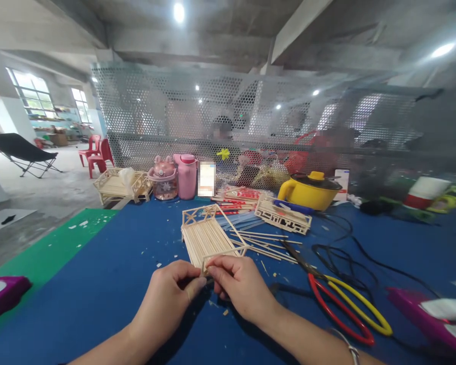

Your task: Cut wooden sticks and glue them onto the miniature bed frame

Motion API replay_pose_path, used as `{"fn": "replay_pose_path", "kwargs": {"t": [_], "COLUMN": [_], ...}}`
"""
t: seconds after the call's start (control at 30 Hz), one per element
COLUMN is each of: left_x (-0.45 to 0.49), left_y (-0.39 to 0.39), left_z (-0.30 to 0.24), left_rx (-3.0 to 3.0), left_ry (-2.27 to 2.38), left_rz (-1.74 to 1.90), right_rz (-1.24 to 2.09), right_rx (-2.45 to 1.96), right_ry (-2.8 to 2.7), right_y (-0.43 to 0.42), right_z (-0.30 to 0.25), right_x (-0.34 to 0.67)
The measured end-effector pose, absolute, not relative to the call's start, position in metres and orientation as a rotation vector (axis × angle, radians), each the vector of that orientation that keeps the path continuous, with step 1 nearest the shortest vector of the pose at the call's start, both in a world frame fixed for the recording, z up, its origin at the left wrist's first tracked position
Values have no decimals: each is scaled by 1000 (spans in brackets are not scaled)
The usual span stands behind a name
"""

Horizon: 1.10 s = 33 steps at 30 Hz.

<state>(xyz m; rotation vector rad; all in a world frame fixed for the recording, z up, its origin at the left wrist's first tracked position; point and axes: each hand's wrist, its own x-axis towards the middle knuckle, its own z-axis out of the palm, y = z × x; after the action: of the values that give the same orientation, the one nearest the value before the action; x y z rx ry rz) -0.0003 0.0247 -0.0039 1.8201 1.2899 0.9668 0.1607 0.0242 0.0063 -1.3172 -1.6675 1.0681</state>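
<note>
A small bed-shaped model of thin wooden sticks (207,235) lies on the blue table (110,284) just ahead of me. My left hand (173,296) and my right hand (239,286) both pinch its near end frame, fingers closed on the sticks. Loose wooden sticks (264,243) are scattered to the right of the model. A second flat stick frame (283,215) lies farther back on the right.
A yellow pot (309,190), pink bottles (186,175), another stick bed (119,185) and red stick packs (237,197) stand at the back. Red and yellow-handled shears (342,301) and black cables (338,253) lie right. Purple boxes (2,294) sit at both edges. People sit behind a perforated screen (251,116).
</note>
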Motion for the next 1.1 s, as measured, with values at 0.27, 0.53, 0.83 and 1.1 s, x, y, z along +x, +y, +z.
{"fn": "replay_pose_path", "kwargs": {"t": [0.27, 0.53, 0.83, 1.1], "left_x": [2, 4, 3, 1], "left_y": [22, 20, 23, 23], "left_z": [-1, -4, -6, -7], "left_rx": [1857, 1849, 1805, 1827], "left_ry": [1288, 1282, 1287, 1291], "left_rz": [991, 1036, 1018, 1032], "right_rz": [978, 1015, 1107, 1178], "right_rx": [-1310, -1278, -1196, -1192], "right_ry": [-1749, -1707, -1679, -1603], "right_y": [22, 23, 23, 22], "right_z": [9, 6, 6, 2], "right_x": [161, 161, 169, 170]}}
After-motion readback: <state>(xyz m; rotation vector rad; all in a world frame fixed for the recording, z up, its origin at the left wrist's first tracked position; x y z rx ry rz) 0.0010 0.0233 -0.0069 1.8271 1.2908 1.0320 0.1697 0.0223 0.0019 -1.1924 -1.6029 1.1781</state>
